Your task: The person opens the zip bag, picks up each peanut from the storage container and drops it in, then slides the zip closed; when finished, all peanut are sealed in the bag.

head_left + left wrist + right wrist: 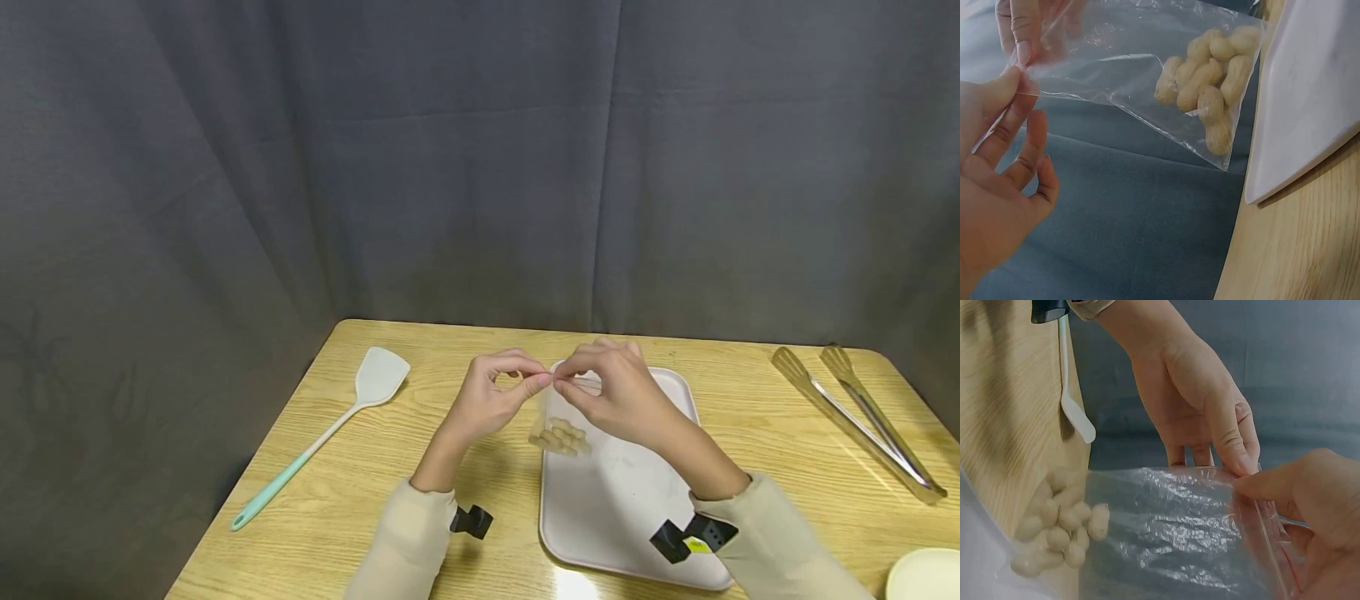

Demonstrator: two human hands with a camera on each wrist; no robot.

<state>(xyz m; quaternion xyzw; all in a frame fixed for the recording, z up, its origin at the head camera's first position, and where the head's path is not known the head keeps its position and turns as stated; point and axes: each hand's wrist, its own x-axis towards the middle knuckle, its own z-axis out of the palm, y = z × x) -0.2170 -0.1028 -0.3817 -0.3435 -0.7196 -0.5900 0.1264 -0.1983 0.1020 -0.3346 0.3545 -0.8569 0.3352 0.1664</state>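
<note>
A clear zip bag hangs from both hands above the tray, its zip edge with a red line held uppermost. Several peanuts in their shells lie gathered at the bag's bottom. My left hand pinches one top corner between thumb and forefinger, the other fingers loosely bent. Right beside it, my right hand pinches the same top edge, fingertips almost touching the left ones. Whether the zip is parted cannot be made out.
Beneath the hands is a pale rectangular tray on the wooden table. A white spatula with a mint handle lies at left. Metal tongs rest at right, with a cream round dish near the front right corner.
</note>
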